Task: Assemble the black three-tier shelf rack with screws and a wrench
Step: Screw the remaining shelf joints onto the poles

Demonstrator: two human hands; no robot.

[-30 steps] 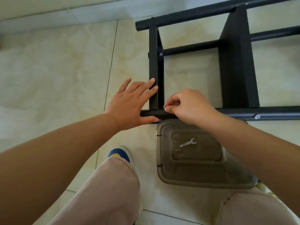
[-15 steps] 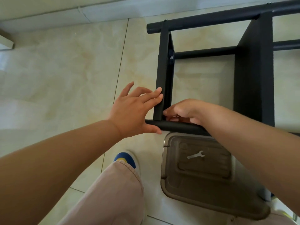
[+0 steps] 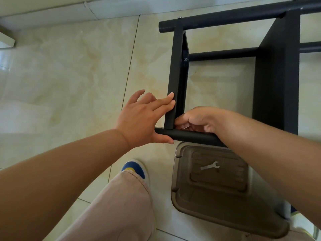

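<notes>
Down on the tiled floor (image 3: 78, 70) lies the black rack (image 3: 276, 75) on its side, its near tube (image 3: 191, 135) running under both hands. Fingers straight, the left hand (image 3: 142, 120) presses the upright panel (image 3: 173, 84) and thumbs the tube's end. Just right of it, the right hand (image 3: 199, 119) is curled at the inner corner, pinching something small and silvery. Below the right hand, a wrench (image 3: 210, 166) rests on a brown plastic lid (image 3: 217, 206).
</notes>
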